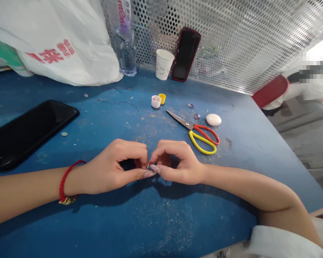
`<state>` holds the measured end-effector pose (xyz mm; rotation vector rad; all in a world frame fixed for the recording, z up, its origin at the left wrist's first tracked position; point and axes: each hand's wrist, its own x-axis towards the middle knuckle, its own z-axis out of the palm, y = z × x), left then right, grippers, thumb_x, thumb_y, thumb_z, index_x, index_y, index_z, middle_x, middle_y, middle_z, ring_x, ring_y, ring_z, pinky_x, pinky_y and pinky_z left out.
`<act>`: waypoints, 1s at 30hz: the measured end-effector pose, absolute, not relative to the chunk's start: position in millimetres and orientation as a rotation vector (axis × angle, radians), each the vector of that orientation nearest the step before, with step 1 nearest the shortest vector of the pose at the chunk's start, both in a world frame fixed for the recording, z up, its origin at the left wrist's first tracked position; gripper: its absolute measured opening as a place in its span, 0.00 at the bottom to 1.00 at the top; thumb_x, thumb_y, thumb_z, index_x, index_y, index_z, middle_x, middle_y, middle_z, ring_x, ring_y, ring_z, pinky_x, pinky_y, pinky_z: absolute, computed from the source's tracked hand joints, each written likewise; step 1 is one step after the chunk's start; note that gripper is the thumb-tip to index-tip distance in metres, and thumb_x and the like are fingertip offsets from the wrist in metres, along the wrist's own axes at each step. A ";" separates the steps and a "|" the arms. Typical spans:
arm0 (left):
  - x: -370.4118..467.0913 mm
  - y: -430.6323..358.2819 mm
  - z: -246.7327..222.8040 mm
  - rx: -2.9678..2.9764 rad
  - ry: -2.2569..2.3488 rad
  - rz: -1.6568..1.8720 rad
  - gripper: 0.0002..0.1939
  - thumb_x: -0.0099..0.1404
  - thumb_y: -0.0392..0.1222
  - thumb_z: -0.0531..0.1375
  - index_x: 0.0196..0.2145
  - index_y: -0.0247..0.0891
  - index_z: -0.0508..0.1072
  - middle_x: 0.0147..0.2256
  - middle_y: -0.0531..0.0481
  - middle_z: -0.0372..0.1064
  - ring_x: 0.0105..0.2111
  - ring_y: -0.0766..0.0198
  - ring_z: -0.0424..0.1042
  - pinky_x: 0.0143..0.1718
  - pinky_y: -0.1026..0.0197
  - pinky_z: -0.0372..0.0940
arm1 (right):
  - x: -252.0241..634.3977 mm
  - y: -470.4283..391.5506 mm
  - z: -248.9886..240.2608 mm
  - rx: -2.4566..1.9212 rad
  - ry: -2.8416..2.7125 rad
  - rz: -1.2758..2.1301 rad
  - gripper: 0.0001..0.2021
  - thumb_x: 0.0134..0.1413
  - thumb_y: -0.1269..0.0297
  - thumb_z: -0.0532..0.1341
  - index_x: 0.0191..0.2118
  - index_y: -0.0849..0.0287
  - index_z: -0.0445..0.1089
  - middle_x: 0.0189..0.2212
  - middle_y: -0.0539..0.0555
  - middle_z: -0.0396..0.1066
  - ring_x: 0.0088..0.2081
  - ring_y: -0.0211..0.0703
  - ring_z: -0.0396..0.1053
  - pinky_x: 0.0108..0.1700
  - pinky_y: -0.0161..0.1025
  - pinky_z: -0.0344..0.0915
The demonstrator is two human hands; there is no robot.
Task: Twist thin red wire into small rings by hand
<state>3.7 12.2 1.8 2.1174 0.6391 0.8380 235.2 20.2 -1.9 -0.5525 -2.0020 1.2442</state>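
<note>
My left hand (118, 166) and my right hand (177, 162) meet fingertip to fingertip above the blue table (102, 229). Both pinch a small reddish cord piece (148, 166), mostly covered by the fingers. A red braided bracelet (63, 182) with a gold charm circles the left wrist. Behind the right hand lie scissors (188, 126) with one red and one yellow handle, tips toward the upper left. Past them are two tiny cord rings (196, 116) (191, 106) and a white oval object (213, 119).
A black phone (29, 130) lies at the left. Two small cups, white (155, 102) and yellow (162, 98), sit mid-table. Farther back stand a plastic bag (78, 46), a bottle (126, 50), a paper cup (164, 64) and a phone (186, 53) against a perforated metal screen (231, 46).
</note>
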 end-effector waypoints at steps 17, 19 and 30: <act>2.1 10.9 1.0 2.115 0.614 0.821 0.16 0.72 0.36 0.66 0.27 0.38 0.68 0.24 0.62 0.64 0.24 0.73 0.62 0.28 0.72 0.59 | 235.6 18.8 -3.4 -0.528 -2.083 1.117 0.05 0.67 0.68 0.67 0.37 0.63 0.77 0.29 0.49 0.73 0.26 0.30 0.67 0.30 0.28 0.65; 2.5 11.1 1.2 2.110 0.618 0.826 0.16 0.72 0.35 0.66 0.27 0.38 0.67 0.24 0.62 0.64 0.24 0.73 0.61 0.28 0.72 0.59 | 235.6 20.8 -2.8 -0.524 -2.059 1.181 0.06 0.68 0.68 0.67 0.37 0.63 0.78 0.29 0.49 0.74 0.27 0.31 0.68 0.31 0.29 0.66; 3.8 11.2 2.0 2.073 0.638 0.846 0.15 0.70 0.32 0.66 0.27 0.38 0.68 0.25 0.62 0.66 0.24 0.74 0.63 0.29 0.73 0.59 | 233.7 22.3 1.6 -0.654 -1.794 1.641 0.14 0.64 0.56 0.72 0.35 0.64 0.79 0.29 0.48 0.74 0.23 0.29 0.70 0.26 0.28 0.69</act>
